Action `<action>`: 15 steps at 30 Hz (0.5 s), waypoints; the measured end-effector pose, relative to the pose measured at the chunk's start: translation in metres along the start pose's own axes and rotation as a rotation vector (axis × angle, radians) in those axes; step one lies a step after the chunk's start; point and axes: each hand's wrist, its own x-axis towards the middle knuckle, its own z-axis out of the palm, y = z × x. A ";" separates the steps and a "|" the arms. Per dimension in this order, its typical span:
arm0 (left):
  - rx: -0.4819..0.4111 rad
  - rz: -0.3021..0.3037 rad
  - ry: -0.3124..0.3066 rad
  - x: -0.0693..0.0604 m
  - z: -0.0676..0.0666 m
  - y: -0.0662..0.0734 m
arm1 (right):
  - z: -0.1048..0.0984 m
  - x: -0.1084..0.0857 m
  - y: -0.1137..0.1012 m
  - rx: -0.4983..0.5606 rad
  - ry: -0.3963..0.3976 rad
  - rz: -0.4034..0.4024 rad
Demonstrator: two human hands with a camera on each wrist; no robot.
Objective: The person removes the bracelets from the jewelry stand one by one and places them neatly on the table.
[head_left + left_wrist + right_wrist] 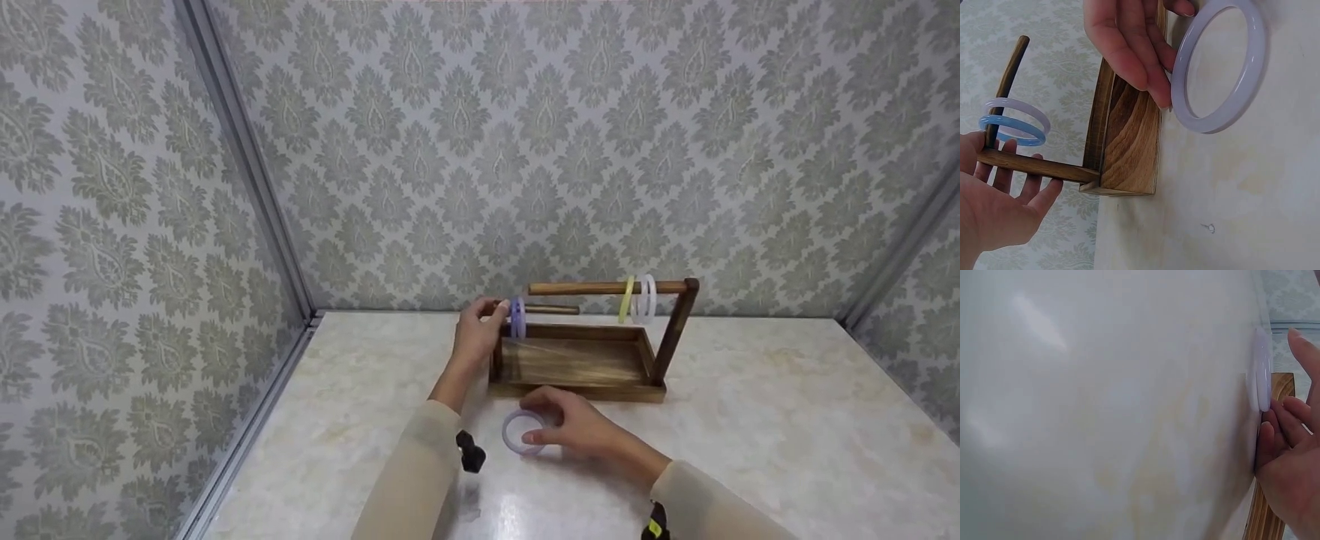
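Observation:
A wooden bangle stand (592,393) has a tray base, two posts and two horizontal bars. My left hand (476,334) grips the left post by its top, fingers behind the wood, as the left wrist view shows. Beside it, a blue bangle (1009,121) and a lavender bangle (1024,106) hang on the shorter bar. In front of the tray, another lavender bangle (506,435) lies on the table. My right hand (581,426) is at its right side, fingertips touching the rim in the left wrist view and thumb lifted away from it in the right wrist view.
On the longer, higher bar (577,287) hang a yellow bangle (625,301) and white bangles (651,300). The stand is near the back edge of the pale marbled table (772,420). Patterned wall panels (450,150) rise behind and at both sides.

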 end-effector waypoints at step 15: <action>-0.023 0.031 -0.004 -0.001 0.001 0.000 | -0.022 -0.012 -0.015 0.126 0.026 -0.036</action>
